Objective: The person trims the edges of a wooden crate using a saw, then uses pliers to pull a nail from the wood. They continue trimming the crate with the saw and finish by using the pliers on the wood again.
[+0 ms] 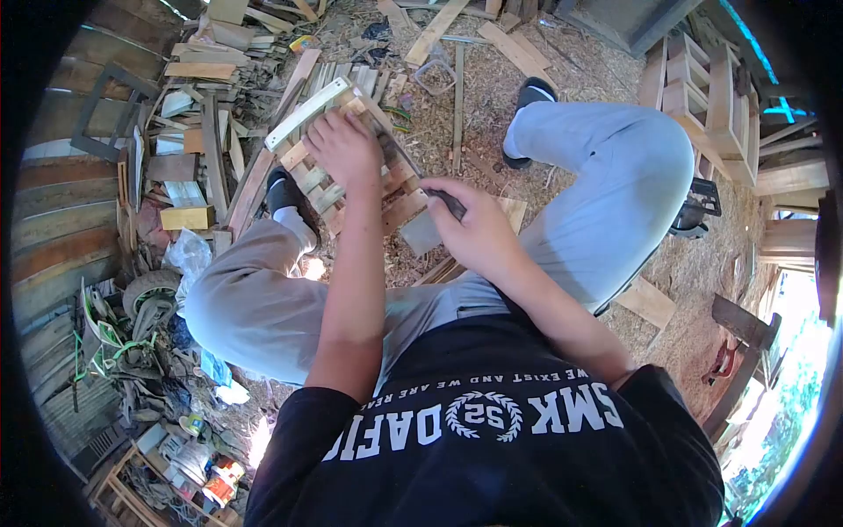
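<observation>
My left hand (347, 151) lies over a small slatted wooden frame (294, 123), its fingers curled against the inner side of the pale top board. The frame is tilted between my legs, with light and darker slats showing beneath my wrist. In my closed right hand (474, 227) is a dark-handled tool (448, 203), pointing up and left at the frame's right side. Its narrow working part runs close along that edge, and I cannot tell its exact kind. Much of the handle is hidden by my palm.
Wood offcuts (206, 66) are heaped at the upper left. A wooden crate-like rack (716, 110) stands at the upper right. Sawdust covers the floor (606, 66). Loose boards (514, 51) lie ahead, and a wheel (151, 292) sits among clutter on the left.
</observation>
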`<action>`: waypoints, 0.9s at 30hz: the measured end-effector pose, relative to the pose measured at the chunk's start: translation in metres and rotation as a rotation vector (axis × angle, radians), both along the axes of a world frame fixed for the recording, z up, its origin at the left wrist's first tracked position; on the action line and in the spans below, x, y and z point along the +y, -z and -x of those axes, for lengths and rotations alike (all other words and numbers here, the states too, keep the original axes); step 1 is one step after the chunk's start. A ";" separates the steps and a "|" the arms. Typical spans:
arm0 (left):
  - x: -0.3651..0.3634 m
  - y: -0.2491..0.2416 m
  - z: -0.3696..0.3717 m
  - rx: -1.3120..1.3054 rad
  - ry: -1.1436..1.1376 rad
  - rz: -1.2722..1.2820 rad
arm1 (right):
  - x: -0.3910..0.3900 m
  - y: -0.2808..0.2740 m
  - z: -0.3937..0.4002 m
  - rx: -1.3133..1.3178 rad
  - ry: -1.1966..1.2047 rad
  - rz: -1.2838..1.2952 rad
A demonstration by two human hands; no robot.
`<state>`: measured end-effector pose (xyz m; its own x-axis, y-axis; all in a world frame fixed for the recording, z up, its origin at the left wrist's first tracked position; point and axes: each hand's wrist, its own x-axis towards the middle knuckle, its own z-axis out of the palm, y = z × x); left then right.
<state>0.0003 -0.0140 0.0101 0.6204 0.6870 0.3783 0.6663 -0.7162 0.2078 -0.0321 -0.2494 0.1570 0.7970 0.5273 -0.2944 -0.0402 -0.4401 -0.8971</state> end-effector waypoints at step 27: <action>0.001 0.016 -0.009 -0.054 0.072 -0.031 | 0.020 0.001 -0.015 0.124 -0.054 0.046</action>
<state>0.0093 -0.0133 -0.0063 0.6461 0.6289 0.4326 0.6013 -0.7684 0.2191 -0.0167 -0.2298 0.1558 0.7241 0.5518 -0.4137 -0.1246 -0.4853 -0.8654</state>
